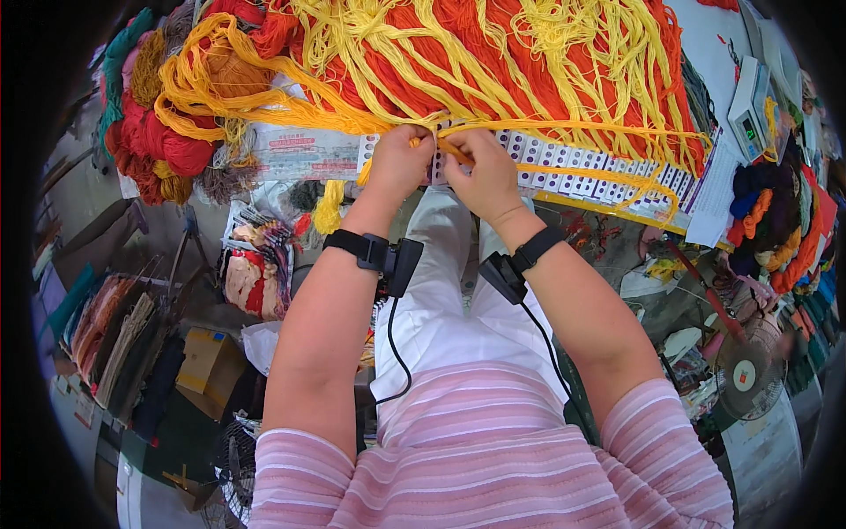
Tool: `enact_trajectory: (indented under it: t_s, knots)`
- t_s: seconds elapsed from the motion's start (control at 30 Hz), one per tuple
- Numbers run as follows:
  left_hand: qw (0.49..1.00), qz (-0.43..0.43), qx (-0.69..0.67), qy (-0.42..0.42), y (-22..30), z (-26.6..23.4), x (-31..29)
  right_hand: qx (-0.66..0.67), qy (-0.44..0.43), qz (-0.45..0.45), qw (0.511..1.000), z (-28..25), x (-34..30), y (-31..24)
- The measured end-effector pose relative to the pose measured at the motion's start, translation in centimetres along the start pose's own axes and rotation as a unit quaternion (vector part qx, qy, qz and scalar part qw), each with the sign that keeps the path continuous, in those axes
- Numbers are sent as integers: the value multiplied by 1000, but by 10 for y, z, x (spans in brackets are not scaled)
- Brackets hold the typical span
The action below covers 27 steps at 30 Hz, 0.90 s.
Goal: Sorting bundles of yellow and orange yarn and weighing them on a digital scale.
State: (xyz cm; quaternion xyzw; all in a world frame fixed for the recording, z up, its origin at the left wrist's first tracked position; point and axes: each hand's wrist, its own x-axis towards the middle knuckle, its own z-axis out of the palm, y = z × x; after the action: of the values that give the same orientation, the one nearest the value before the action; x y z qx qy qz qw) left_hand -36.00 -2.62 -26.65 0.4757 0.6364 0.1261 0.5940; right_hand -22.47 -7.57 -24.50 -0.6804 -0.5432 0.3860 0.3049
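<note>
Yarn-strewn table [702,40] | left hand [401,165] | right hand [485,174] — both pinching orange yarn [454,152]

The view's far edge crops the red and yellow yarn spread [529,75]. The bare left hand [401,166] and bare right hand [486,176] partly hide the thin orange-yellow strand [457,152] they pinch. The white boxy device's [745,95] green display [750,129], far right, is illegible.

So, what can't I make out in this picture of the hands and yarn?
In the head view:
- Left hand: fingertips, hidden by the curled hand itself.
- Orange strand: the part gripped by the right hand, covered by that hand.
- Red and yellow yarn: far ends, cut off by the top edge.
- White trousers: lower ends, hidden by the worktable.
</note>
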Motion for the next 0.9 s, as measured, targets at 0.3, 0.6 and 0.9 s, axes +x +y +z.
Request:
enact_trajectory:
  t_s: [0.3, 0.6, 0.9]
  knots:
    - [939, -45, -328, 91, 14, -60, -15, -126, -11, -86, 988, -3, 13, 13]
    - [869, -34, -490, -63, 22, -50, -30, -221, 30, -208, 952, -11, 19, -2]
    - [932, 14, -336, -137, 25, -27, -23, -227, -85, 7, 970, -27, 17, -7]
